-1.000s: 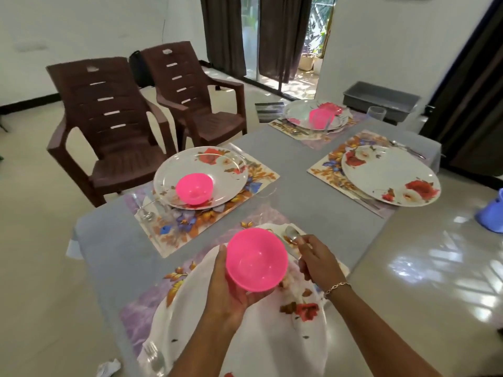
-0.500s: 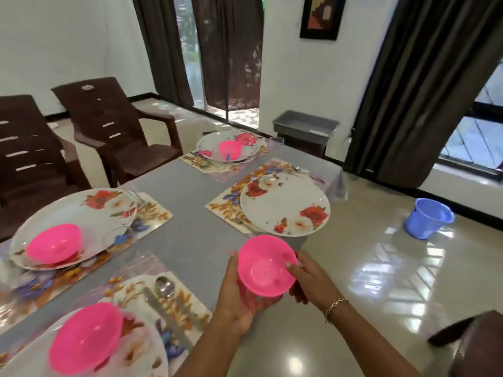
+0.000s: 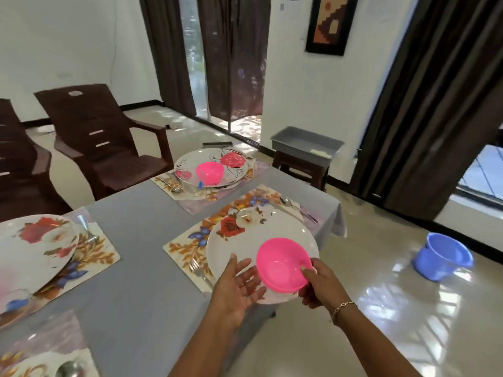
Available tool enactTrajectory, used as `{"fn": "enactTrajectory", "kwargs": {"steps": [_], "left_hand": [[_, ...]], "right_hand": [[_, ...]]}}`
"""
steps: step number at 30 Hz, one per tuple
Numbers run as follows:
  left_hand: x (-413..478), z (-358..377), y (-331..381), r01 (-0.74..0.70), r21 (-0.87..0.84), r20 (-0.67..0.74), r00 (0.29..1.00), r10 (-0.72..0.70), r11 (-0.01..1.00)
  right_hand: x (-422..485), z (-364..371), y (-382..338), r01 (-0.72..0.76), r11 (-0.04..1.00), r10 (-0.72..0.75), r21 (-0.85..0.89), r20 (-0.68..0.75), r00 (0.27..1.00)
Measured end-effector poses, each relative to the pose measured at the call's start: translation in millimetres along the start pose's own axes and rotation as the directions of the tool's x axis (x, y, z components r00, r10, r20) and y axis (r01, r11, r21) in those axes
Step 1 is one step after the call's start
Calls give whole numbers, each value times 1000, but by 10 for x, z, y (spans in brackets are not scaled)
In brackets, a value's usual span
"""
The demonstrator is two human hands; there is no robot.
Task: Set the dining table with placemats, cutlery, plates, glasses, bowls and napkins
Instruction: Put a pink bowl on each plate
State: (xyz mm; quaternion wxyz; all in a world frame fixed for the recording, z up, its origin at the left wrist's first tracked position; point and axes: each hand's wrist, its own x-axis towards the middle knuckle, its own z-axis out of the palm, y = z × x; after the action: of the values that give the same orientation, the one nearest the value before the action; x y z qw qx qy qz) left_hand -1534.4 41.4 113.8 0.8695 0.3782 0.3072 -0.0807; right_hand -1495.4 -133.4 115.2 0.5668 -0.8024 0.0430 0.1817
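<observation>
Grey table (image 3: 141, 240), laid with floral settings.

- Bowl (image 3: 283, 263): pink, mouth up and tipped a little toward the camera, held above the near edge of the plate (image 3: 261, 235).
- Right hand (image 3: 318, 284): grips the bowl's near-right rim, one fingertip hooked over it.
- Left hand (image 3: 236, 284): palm up, fingers spread and slack, just left of the bowl. Contact with its underside cannot be told.
- Plate: on a mat (image 3: 185, 246), its bare centre just ahead of both hands.
- Judgement: the right hand is the carrier, and a short move forward and down should seat the bowl.
</observation>
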Motion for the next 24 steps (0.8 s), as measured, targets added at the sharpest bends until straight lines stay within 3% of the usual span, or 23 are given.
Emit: {"fn": "enactTrajectory", "kwargs": {"steps": [11, 24], "left_hand": [[1083, 290, 589, -80, -56, -236, 970, 65, 995], [1496, 693, 651, -220, -92, -413, 896, 164, 971]], "right_hand": [[1738, -42, -318, -125, 988, 140, -94, 173, 975], [2686, 25, -354, -85, 985, 136, -149, 373, 918]]}}
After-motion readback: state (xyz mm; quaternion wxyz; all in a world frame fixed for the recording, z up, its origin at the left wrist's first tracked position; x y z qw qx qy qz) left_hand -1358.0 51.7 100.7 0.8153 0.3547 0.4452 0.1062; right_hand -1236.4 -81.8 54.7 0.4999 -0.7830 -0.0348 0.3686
